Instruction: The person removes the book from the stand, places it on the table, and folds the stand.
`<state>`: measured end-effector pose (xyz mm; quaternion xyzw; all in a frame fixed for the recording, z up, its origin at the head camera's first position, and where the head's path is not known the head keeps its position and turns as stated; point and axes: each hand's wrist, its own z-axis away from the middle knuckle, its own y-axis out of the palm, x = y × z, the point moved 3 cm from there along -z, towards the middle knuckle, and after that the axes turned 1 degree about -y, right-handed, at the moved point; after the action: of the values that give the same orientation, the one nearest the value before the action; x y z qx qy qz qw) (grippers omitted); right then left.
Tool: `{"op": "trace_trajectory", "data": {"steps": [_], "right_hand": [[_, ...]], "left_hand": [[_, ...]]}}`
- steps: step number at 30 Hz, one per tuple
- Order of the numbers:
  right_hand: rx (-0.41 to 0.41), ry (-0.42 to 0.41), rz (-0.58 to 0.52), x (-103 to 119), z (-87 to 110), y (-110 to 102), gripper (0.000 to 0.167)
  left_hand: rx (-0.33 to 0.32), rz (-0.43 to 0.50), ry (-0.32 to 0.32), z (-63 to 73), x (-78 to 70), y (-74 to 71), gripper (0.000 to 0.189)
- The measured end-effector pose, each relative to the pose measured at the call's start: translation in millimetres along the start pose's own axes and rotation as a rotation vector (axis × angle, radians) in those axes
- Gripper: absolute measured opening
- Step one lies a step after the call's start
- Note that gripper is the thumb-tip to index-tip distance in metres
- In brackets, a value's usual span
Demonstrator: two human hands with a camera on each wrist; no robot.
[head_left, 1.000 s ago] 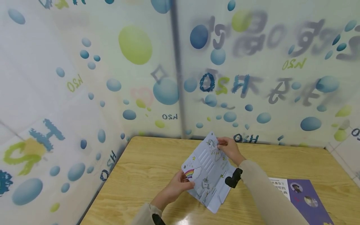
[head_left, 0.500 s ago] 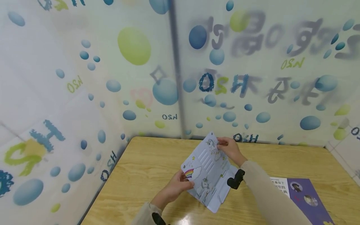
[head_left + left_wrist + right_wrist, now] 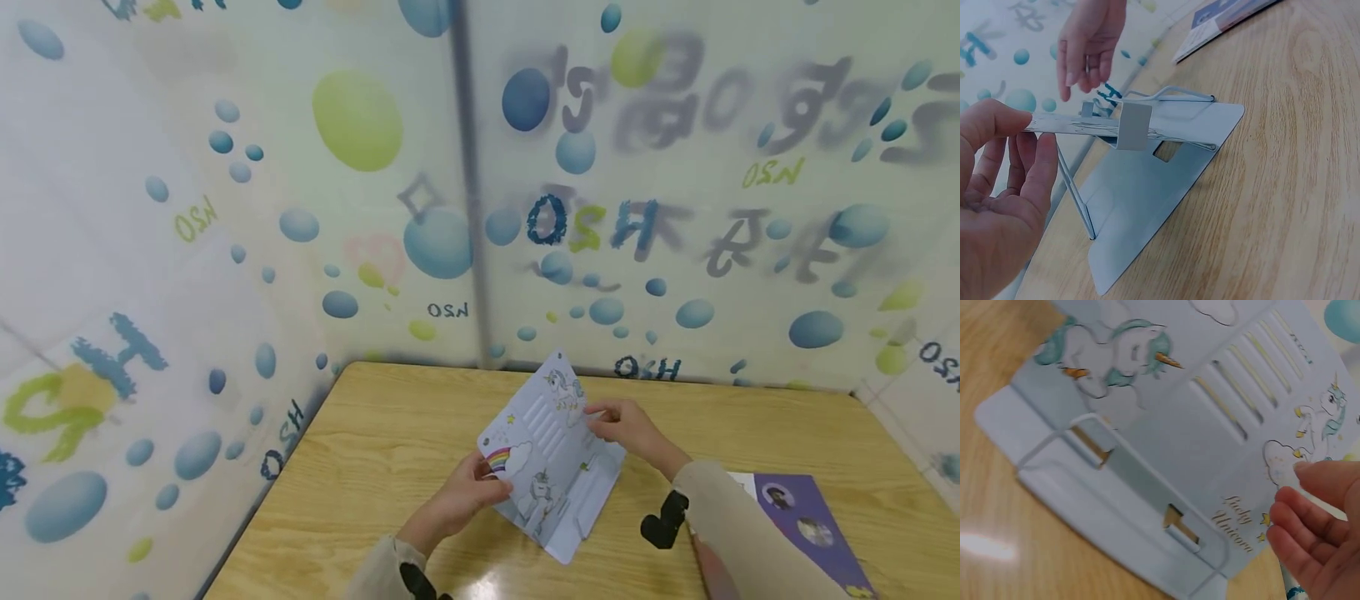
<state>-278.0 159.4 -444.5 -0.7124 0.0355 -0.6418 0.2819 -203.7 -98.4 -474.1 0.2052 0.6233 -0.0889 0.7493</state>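
A pale metal book stand (image 3: 536, 467) printed with unicorns and a rainbow leans open on the table, front plate tilted. My left hand (image 3: 453, 500) pinches the plate's left edge between thumb and fingers. In the left wrist view, the stand's base plate (image 3: 1141, 187) and a wire leg (image 3: 1071, 187) show behind the raised front. My right hand (image 3: 633, 435), fingers loosely bent, hovers by the stand's right edge; the left wrist view shows it apart from the metal. Slots (image 3: 1222, 406) and a wire page holder (image 3: 1225, 550) appear in the right wrist view.
A purple-and-white book (image 3: 813, 525) lies at the table's right, partly behind my right sleeve (image 3: 750, 525). The wooden table (image 3: 390, 450) meets a patterned curtain-like wall (image 3: 360, 242) at its back and left.
My right hand has let go of the stand's upper right edge and shifted right and down. The left hand keeps its pinch, and the stand has barely moved.
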Motion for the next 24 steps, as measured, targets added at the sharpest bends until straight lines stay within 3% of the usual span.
{"op": "trace_trajectory", "data": {"steps": [5,9,24], "right_hand": [[0.063,-0.010,-0.007,-9.0,17.5,15.0,0.028],[0.061,0.001,-0.054,-17.3,30.1,29.3,0.028],[-0.137,0.115,-0.055,-36.4,45.4,54.8,0.022]], "left_hand": [[0.012,-0.004,-0.003,0.9,-0.3,-2.5,0.055],[0.016,-0.001,-0.009,1.4,-2.0,-3.2,0.056],[0.023,0.005,-0.033,-2.3,-0.1,-1.0,0.058]]}}
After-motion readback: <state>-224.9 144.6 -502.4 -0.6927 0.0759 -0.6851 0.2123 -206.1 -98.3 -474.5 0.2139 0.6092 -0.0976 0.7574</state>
